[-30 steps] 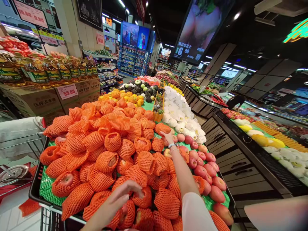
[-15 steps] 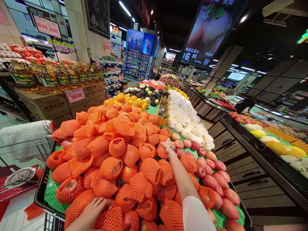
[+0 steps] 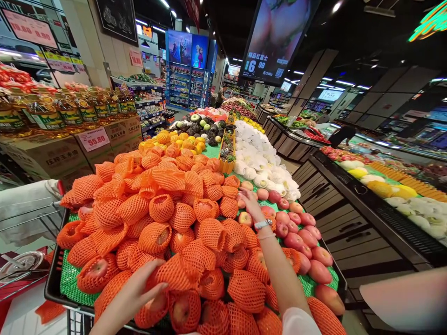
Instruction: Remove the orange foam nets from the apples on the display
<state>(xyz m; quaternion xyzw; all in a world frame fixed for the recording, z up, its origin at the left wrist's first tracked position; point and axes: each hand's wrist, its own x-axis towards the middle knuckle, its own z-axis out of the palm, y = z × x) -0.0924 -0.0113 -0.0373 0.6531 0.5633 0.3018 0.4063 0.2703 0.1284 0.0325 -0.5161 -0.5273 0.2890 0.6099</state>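
Observation:
Orange foam-netted apples [image 3: 160,208] fill the left and front of the display. My left hand [image 3: 141,286], low in the view, has its thumb and fingers around one netted apple [image 3: 178,271], whose loose net end points right. Farther up, my right hand [image 3: 250,204], with a bracelet at the wrist, reaches in where the netted fruit meets the bare apples. Its fingers are stretched out and touch the fruit there, partly hiding it. A bare yellow-red apple [image 3: 245,218] lies just below that hand. More bare red apples [image 3: 293,240] lie to the right on green matting.
White-netted fruit [image 3: 256,163] lies behind the bare apples, and yellow fruit [image 3: 188,142] behind the orange nets. A cart with a white cloth [image 3: 30,204] stands at left. Oil bottles [image 3: 71,111] top cardboard boxes. A blurred arm-like shape [image 3: 405,298] enters at lower right.
My left hand has lifted and closed round a netted apple, which has shifted. My right hand has moved slightly right, uncovering a bare apple below it. The view has swung right.

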